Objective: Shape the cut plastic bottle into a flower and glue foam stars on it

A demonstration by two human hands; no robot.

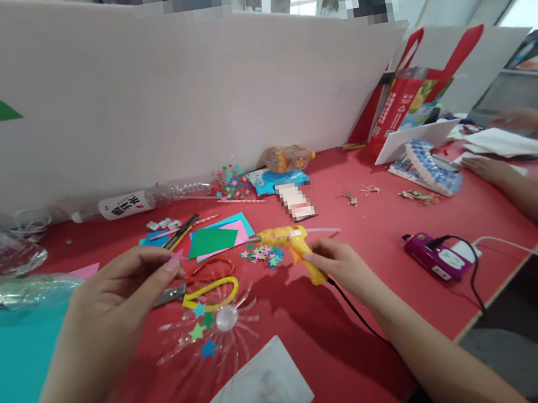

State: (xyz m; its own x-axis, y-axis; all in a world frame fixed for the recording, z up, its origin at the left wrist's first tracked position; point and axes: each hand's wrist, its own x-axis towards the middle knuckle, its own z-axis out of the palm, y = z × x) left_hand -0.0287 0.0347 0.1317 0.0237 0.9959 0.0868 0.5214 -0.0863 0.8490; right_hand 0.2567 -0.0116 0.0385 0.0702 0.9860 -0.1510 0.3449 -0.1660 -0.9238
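Observation:
My left hand [113, 305] is closed in a pinch on a small pink star [179, 256], held above the scissors [212, 295] with red and yellow handles. A yellow glue gun [301, 250] is gripped by its handle in my right hand [342, 264], its nozzle pointing left, towards the star but apart from it. Below, on the red table [356, 377], lies a clear plastic bottle piece cut into spread strips [226, 317]. Green and blue stars [209, 348] rest on its strips. Behind the scissors are loose coloured stars [270, 255] and coloured paper sheets [214, 239].
A folded white cloth [248, 400] lies at the front. Plastic bottles [122, 205] line the white board [157, 97]. To the right stand a purple power strip [436, 257] with cords and a red bag [400, 101]. Another person's arms [515, 191] reach in from the right.

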